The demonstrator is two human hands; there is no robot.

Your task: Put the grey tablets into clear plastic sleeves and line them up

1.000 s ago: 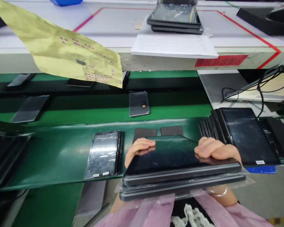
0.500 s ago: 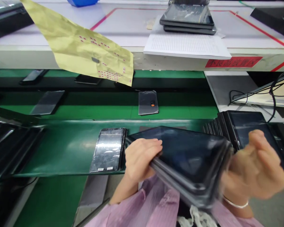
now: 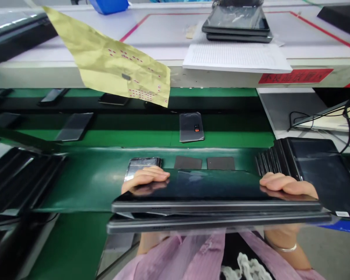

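Observation:
I hold a stack of two dark tablets (image 3: 216,202) level in front of my chest, long edge toward me. My left hand (image 3: 144,179) grips the stack's left end, fingers curled over the glossy top screen. My right hand (image 3: 288,186) grips the right end the same way, a bracelet on its wrist. Under the stack, on the green mat (image 3: 96,179), a film-covered screen panel (image 3: 141,165) shows partly behind my left fingers. Two dark rectangular pads (image 3: 204,162) lie just beyond the stack.
A row of tablets (image 3: 309,171) leans at the right. More dark panels (image 3: 17,182) lie at the left. A bagged part (image 3: 191,127) rides the green conveyor (image 3: 128,136). A yellow sheet (image 3: 116,66) hangs from the shelf, which carries stacked tablets (image 3: 237,23) on white paper.
The stack was tilted steeply with my right hand off it and blurred; now it is level again and both hands grip its ends. The view shifted slightly left.

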